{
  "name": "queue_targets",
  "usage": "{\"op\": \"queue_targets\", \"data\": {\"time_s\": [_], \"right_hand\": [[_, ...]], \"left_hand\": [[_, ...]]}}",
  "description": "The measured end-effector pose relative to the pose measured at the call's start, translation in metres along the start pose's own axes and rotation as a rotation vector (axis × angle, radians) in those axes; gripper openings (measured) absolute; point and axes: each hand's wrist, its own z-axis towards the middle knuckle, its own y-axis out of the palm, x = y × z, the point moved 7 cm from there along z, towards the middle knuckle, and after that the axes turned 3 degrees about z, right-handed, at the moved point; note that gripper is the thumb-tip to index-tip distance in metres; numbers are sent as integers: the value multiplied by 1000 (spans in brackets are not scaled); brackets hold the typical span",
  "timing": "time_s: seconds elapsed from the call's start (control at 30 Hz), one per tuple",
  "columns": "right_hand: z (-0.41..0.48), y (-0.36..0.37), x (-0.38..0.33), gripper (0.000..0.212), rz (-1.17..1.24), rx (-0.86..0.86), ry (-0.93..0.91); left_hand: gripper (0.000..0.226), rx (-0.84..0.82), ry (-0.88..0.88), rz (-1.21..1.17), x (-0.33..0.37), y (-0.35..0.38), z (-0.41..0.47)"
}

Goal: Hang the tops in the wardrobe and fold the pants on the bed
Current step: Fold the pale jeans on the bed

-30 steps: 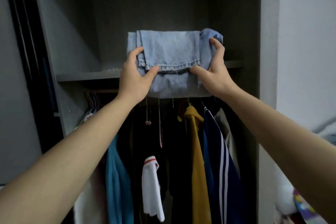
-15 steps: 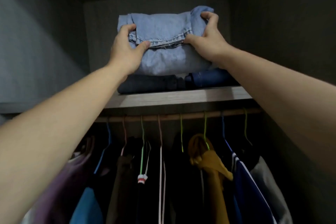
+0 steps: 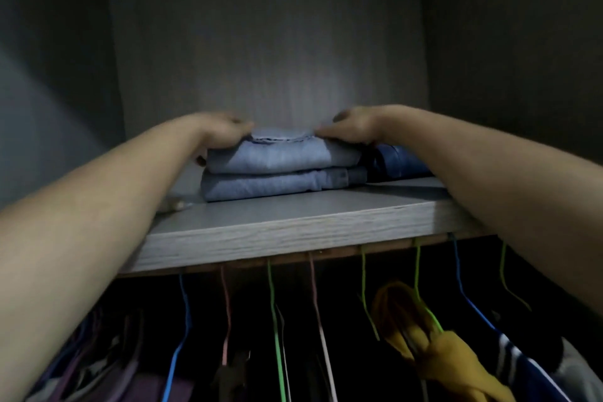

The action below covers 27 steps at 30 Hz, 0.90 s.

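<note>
As both arms reach up to the grey wood-grain wardrobe shelf [image 3: 293, 235], the step in hand looks like stowing a finished pair of pants, so the folding part of the task seems well along.

The left hand [image 3: 225, 132] curls over the left end of the folded light-blue denim pants [image 3: 277, 155], fingers on top and what seems to be a thumb tip tucked at the side, gripping the cloth. These pants lie on a second folded light-blue denim pair [image 3: 270, 184], which rests flat on the shelf. The right hand [image 3: 352, 129] lies on the top pair's right end; I cannot tell whether it grips or only presses. Just beside the stack, touching it, sits a folded dark-blue denim pair [image 3: 396, 163].

The next move likely calls for squaring the top pair over the lower one, then letting go without dragging the fold open.

Both hands are blurred and their fingertips are hidden behind the cloth. A small pale object [image 3: 173, 204] on the shelf beside the left forearm is too unclear to name. Below, thin coloured wire hangers [image 3: 272, 303] drop into darkness; a mustard-yellow top [image 3: 450, 356] shows, and the other garments are cut off or too dim to read.
</note>
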Motion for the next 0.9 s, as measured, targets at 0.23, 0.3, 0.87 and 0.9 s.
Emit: {"op": "queue_targets", "data": {"time_s": [0.23,0.3,0.87,0.9], "right_hand": [[-2,4,-3,58,0,-56,-92],[-6,20,-1,60,-178,-151,-127],[-138,-62,-4,58,-378,440,-346],[-150,-61,-1,58,-329,451,-360]], "left_hand": [[54,-88,-9,29,-14,20,19],[60,-95,16,110,-14,26,19],[51,832,468,458,46,-44,-151],[52,881,476,441,46,-39,-171]]}}
